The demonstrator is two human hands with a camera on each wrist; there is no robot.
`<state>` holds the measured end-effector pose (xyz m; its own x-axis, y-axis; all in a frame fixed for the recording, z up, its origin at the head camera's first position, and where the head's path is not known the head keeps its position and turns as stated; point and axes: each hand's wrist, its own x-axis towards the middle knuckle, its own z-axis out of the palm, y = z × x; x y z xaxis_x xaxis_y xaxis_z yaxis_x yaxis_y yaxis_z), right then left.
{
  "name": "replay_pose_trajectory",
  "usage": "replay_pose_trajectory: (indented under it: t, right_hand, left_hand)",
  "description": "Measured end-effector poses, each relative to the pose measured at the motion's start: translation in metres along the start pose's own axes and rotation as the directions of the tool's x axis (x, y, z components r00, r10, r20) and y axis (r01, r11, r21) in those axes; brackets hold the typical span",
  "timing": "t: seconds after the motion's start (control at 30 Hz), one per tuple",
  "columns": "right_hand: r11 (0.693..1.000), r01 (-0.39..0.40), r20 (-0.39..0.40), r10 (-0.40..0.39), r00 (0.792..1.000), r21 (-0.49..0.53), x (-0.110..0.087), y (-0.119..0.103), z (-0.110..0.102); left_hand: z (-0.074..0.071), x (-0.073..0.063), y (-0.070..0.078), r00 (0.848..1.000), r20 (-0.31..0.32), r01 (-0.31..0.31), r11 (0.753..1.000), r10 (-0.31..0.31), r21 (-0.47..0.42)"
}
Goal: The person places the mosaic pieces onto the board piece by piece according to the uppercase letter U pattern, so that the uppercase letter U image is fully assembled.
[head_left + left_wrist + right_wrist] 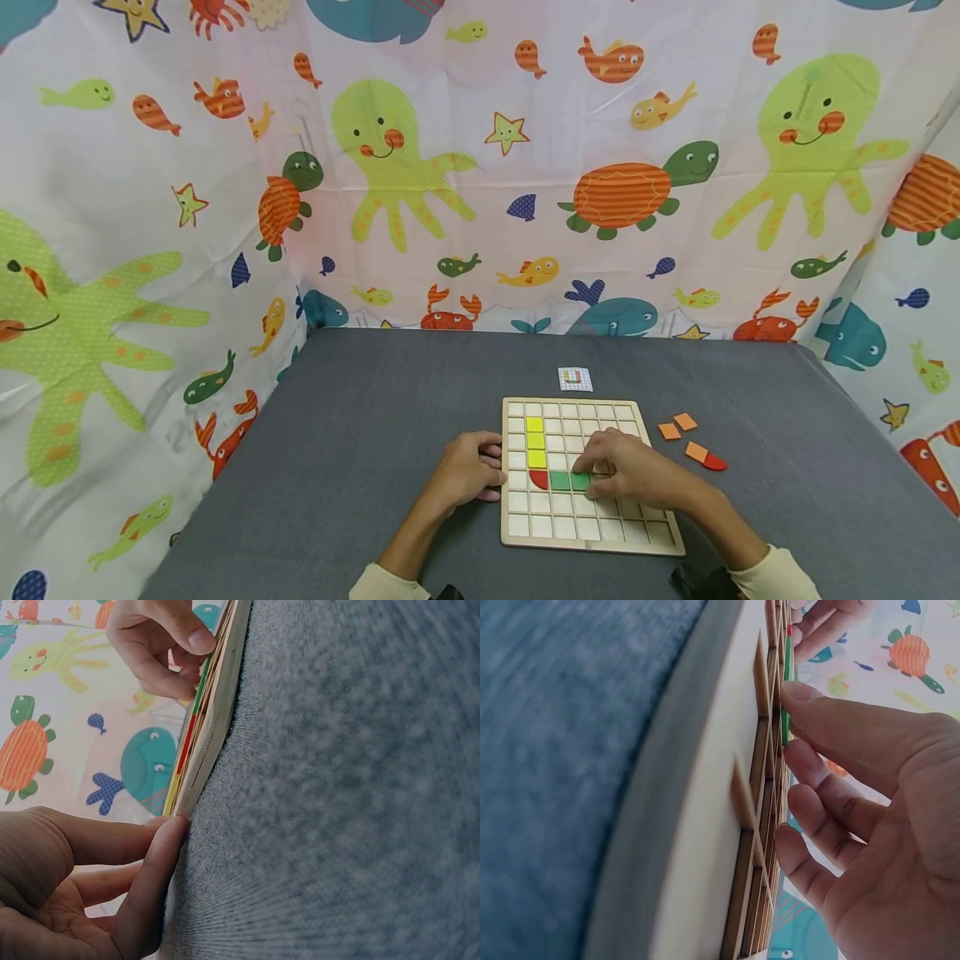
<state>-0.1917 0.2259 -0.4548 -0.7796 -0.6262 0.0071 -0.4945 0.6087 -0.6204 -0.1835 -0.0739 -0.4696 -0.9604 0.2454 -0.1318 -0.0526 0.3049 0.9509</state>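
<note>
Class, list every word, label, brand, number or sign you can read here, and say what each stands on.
No readable words, labels, brands or numbers.
Card: a small, coloured U-like mark on a grid; too small to tell whether letter or pattern.
Board: no text visible.

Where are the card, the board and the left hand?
card (575,379), head view, middle of its printed face
board (566,527), head view, a bare square in the row nearest the person
left hand (467,468), head view, back of the hand
</note>
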Motion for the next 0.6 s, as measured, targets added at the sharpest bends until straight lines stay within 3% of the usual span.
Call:
replay_pose_trajectory:
  t: [0.23,0.6]
  right_hand:
    - [1.0,-0.012,-0.028,0.012,1.0,-0.001,-0.006,0.004,-0.003]
    - [0.995,-0.104,-0.133,0.104,0.986,0.006,-0.024,0.015,-0.018]
  left_hand:
    - [0.0,0.0,0.001,1.0,0.001,0.001,1.0,-0.001,0.002]
    - [0.001,0.001,0.0,1.0,-0.001,0.001,1.0,-0.001,0.005]
